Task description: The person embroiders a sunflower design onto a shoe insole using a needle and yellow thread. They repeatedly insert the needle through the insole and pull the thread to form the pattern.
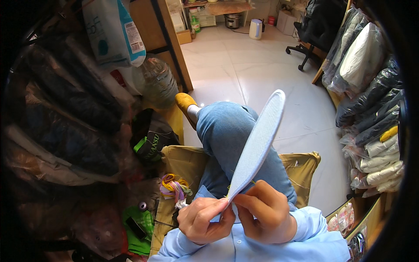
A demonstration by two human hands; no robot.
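Observation:
A white fabric shoe insole [257, 144] stands up at a slant above my lap, its rounded far end pointing up and to the right. My left hand [206, 218] pinches its lower end between thumb and fingers. On the other side, the curled fingers of my right hand [263, 211] close at the insole's right edge; whether they also hold a needle is hidden. Short bits of yellow thread [226, 196] show at the lower end. To the left, a bundle of coloured thread [175, 186], yellow, purple and green, lies on khaki cloth [188, 157].
My crossed legs in blue jeans [226, 131] are under the insole. Bagged garments hang at left [75, 108] and at right [363, 55]. A green cloth [139, 235] carries a dark object [136, 228]. Farther off stand an electric kettle [255, 29] and an office chair [311, 32].

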